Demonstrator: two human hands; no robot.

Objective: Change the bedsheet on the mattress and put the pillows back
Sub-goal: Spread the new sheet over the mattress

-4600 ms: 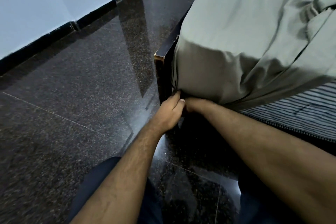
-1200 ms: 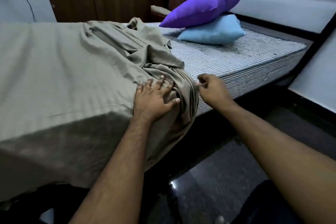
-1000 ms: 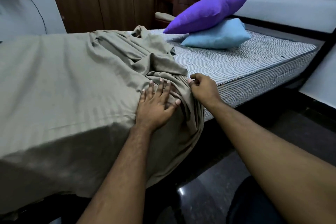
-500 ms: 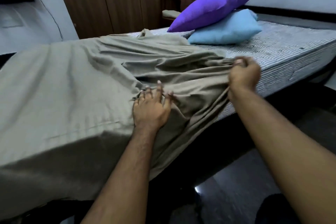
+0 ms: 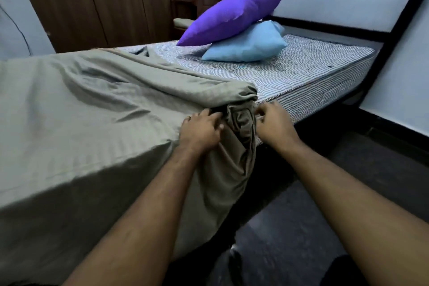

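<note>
Nearest to me, both forearms reach out over the dark polished floor [image 5: 348, 169] toward the side of the bed. My left hand [image 5: 200, 131] lies on the olive-grey bedsheet [image 5: 81, 111] at the mattress edge, fingers curled into the gathered cloth, I judge to pin the part already spread so it does not slide. My right hand [image 5: 272, 122] is just beside it, on the far side of the hanging bunch, fingers bent in a pinch at the sheet's edge; how much cloth it has I cannot tell. The bunch drapes down the side because that stretch is not yet drawn along.

Beyond the hands the sheet covers the foot half and ends in a rolled fold across the bed. Past that, the striped mattress [image 5: 301, 72] lies bare. The light blue pillow [image 5: 246, 45] sits on it near the headboard [image 5: 343, 2], with the purple pillow [image 5: 232, 15] stacked on top, probably parked there and needing to be lifted before the sheet reaches that end. A wooden wardrobe [image 5: 104, 0] stands behind.
</note>
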